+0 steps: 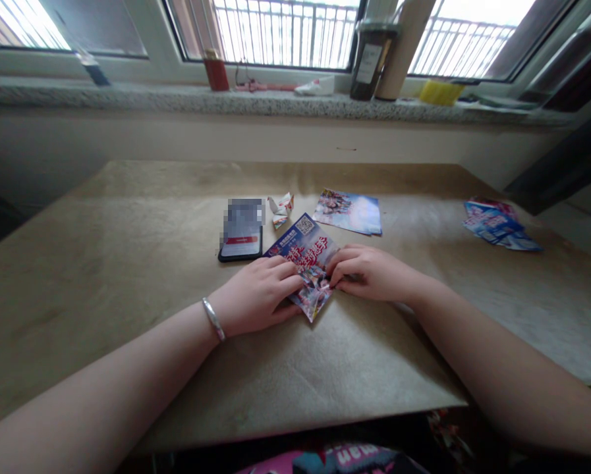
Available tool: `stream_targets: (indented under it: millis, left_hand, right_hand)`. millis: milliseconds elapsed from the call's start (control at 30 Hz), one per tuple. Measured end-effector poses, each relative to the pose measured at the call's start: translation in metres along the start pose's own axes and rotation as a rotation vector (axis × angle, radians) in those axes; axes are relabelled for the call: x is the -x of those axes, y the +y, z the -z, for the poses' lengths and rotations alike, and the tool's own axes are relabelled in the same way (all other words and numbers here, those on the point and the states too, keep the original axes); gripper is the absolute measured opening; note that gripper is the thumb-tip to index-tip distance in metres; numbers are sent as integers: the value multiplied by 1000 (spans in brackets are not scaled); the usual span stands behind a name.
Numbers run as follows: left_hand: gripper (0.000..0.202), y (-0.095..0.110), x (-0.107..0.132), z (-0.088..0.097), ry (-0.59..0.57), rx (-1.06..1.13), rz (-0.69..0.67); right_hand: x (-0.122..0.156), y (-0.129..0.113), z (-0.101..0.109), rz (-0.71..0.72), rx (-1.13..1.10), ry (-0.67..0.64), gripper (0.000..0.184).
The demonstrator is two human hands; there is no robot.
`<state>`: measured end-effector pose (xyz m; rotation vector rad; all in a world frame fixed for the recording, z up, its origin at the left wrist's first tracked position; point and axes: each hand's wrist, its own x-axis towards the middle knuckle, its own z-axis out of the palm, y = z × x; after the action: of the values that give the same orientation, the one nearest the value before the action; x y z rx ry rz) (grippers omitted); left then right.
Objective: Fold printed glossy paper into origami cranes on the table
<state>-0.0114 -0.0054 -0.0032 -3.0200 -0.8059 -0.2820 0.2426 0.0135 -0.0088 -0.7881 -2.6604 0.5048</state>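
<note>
A square of printed paper [309,241], blue with red lettering and a QR code, lies turned cornerwise on the table before me. My left hand [260,293], with a silver bangle at the wrist, rests on its left side, fingers curled over the near part. From the right, my right hand [367,271] pinches the paper's edge between thumb and fingers. Creases show in the near corner between the hands. Just beyond the paper sits a small folded paper figure [282,209]. A phone [242,230] lies left of that figure, its screen partly blurred.
More printed sheets [352,212] lie behind my right hand. A loose pile of printed papers [500,225] is at the table's right. The table [102,289] reaches a wall below a stone windowsill [151,97], which holds a dark lidded container [369,62], a red cylinder [217,72] and a yellow item [441,93].
</note>
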Motion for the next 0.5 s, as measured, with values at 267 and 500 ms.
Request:
stream_targets:
  millis: [267, 500]
  left_hand:
    - [16, -1, -1, 1, -10, 15, -23]
    - [18, -2, 0, 1, 1, 57, -14]
  right_hand:
    - [-1, -2, 0, -36, -26, 8, 12]
    - [-2, -2, -1, -17, -130, 16, 12]
